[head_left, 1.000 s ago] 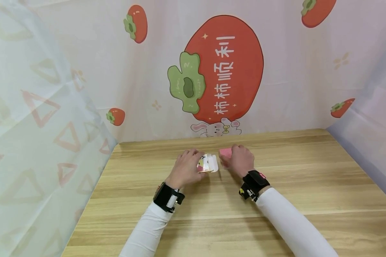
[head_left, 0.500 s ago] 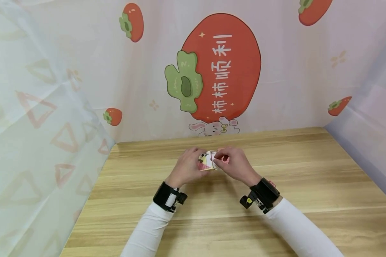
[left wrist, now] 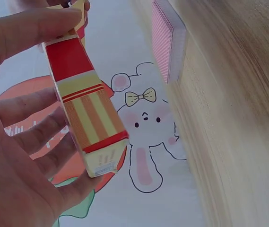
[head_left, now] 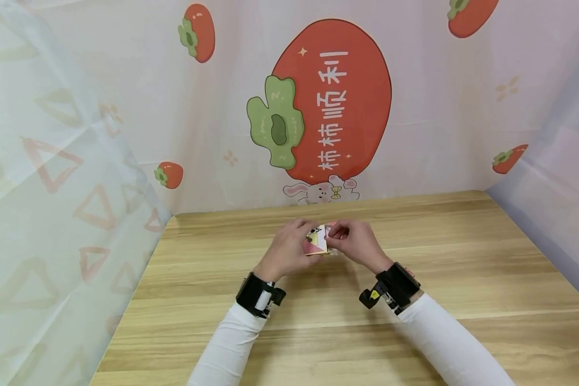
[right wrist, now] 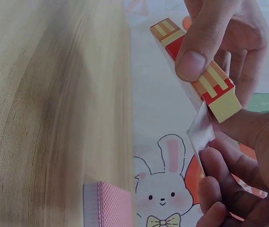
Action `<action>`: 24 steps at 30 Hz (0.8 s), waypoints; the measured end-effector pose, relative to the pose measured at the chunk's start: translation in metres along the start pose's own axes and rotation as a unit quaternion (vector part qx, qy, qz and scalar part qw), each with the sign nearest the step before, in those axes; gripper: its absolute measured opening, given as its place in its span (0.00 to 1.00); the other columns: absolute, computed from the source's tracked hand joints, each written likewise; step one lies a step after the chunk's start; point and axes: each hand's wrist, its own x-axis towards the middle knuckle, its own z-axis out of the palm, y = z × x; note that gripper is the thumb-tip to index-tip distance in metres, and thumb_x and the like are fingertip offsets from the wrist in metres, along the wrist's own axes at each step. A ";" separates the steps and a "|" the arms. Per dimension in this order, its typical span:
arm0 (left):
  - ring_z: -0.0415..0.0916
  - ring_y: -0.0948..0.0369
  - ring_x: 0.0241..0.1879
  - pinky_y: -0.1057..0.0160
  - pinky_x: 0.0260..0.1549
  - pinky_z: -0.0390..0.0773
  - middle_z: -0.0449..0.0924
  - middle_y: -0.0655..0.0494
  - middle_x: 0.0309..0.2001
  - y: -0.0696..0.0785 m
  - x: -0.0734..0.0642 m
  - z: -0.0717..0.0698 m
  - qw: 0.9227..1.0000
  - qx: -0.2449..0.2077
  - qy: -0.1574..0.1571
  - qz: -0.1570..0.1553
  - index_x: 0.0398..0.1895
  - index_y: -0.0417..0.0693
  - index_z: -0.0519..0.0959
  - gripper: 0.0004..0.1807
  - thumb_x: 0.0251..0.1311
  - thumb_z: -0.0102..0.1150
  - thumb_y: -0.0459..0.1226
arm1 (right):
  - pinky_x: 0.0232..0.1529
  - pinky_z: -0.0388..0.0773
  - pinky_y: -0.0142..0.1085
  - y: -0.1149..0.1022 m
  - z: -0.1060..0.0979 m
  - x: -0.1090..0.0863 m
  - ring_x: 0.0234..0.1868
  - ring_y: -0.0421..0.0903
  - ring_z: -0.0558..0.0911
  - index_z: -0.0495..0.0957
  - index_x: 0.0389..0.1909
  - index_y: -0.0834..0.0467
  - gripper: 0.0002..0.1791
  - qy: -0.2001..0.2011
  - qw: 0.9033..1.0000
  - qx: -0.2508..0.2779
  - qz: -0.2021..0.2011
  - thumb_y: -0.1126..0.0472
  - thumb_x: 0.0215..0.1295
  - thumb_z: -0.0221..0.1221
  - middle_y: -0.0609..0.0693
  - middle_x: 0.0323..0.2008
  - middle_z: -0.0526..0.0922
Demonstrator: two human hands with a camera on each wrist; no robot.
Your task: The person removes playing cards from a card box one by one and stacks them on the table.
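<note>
My left hand holds a playing-card box above the table, thumb on one narrow side and fingers on the opposite one. The box's face shows an ace, and its narrow side has red, yellow and orange stripes. At the box's right end, my right hand has its thumb and curled fingers around the open end. A pale flap sticks out there between its thumb and fingertips. The deck of red-backed cards stands apart on the table, mostly hidden by the right hand in the head view.
The wood-grain table stretches out around both hands. Behind it hangs a pale cloth printed with persimmons and a rabbit, and another cloth covers the left side. Both wrists wear black camera straps.
My right hand has left the red-backed deck and moved left to the box's flap end. My left hand has lifted and tilted the box, shifting slightly right.
</note>
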 end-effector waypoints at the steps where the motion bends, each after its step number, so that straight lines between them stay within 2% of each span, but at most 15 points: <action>1: 0.65 0.58 0.54 0.56 0.49 0.65 0.69 0.56 0.54 0.000 0.000 0.000 1.000 0.002 0.001 0.003 0.59 0.52 0.70 0.39 0.39 0.68 0.52 | 0.27 0.72 0.33 0.000 0.000 0.001 0.26 0.40 0.76 0.77 0.26 0.53 0.09 0.001 1.000 -0.004 0.003 0.53 0.51 0.65 0.43 0.24 0.77; 11: 0.63 0.58 0.56 0.55 0.52 0.63 0.68 0.57 0.55 0.003 0.003 -0.001 1.000 0.011 0.001 0.012 0.60 0.52 0.69 0.38 0.41 0.67 0.50 | 0.25 0.67 0.36 -0.003 0.001 0.002 0.21 0.40 0.72 0.74 0.18 0.51 0.11 0.016 0.999 -0.049 0.010 0.52 0.51 0.65 0.42 0.18 0.74; 18: 0.63 0.58 0.56 0.54 0.54 0.61 0.68 0.57 0.55 0.002 0.002 -0.002 1.000 0.017 -0.004 0.012 0.60 0.51 0.69 0.38 0.41 0.67 0.50 | 0.21 0.67 0.37 -0.003 -0.004 0.001 0.20 0.43 0.72 0.76 0.18 0.51 0.12 -0.004 0.999 -0.030 0.045 0.50 0.51 0.64 0.44 0.18 0.75; 24: 0.62 0.56 0.58 0.53 0.56 0.60 0.68 0.56 0.56 0.001 0.002 -0.003 1.000 0.023 -0.012 0.009 0.60 0.50 0.69 0.39 0.41 0.68 0.50 | 0.21 0.62 0.36 0.002 -0.006 0.002 0.21 0.44 0.70 0.77 0.19 0.52 0.17 -0.041 0.995 0.010 0.087 0.43 0.50 0.64 0.46 0.17 0.73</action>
